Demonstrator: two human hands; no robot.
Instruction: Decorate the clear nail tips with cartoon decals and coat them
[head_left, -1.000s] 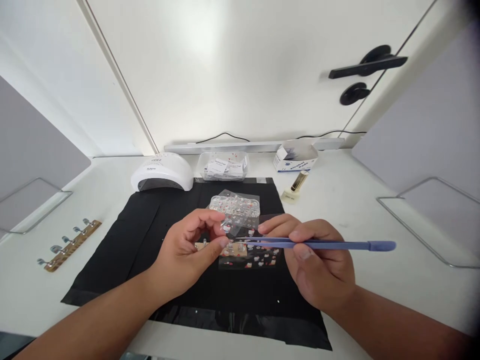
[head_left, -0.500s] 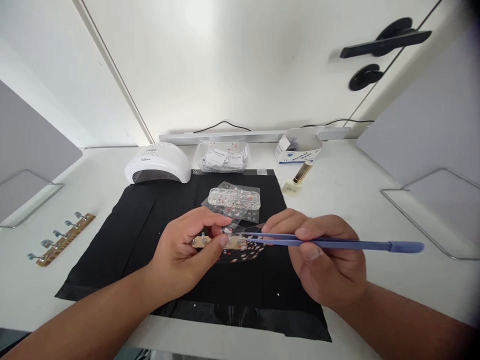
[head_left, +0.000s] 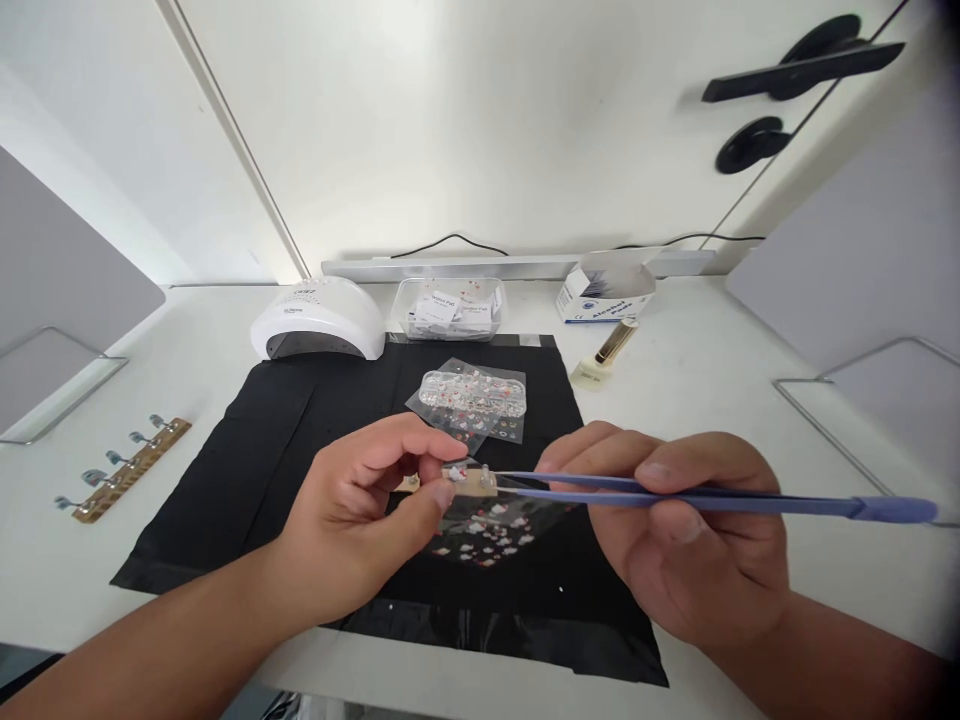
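My left hand point(head_left: 375, 510) pinches a small piece with a white-and-red figure point(head_left: 456, 473) between thumb and index finger. My right hand point(head_left: 679, 530) grips blue tweezers point(head_left: 712, 503) lying level, their slim tips slightly apart and pointing left, short of the pinched piece. Between the hands, a clear sticker sheet point(head_left: 491, 535) with white and red figures appears tilted. Its right edge runs to my right fingers; whether they hold it, I cannot tell. Behind it, a light wooden strip point(head_left: 472, 483) bearing small metallic-looking stands is partly hidden by my left hand.
On the black mat point(head_left: 247, 480) lie sticker sheets point(head_left: 511, 432) under a clear case of small decorations point(head_left: 472, 392). Around it are a white lamp point(head_left: 319, 320), a clear pad box point(head_left: 450, 310), an alcohol-pad box point(head_left: 606, 292), a bottle point(head_left: 606, 355), and another wooden strip point(head_left: 131, 470).
My right hand and the tweezers have moved right, drawing the tips back from my left fingertips. More of the tilted sticker sheet shows below. My left hand keeps its pinch.
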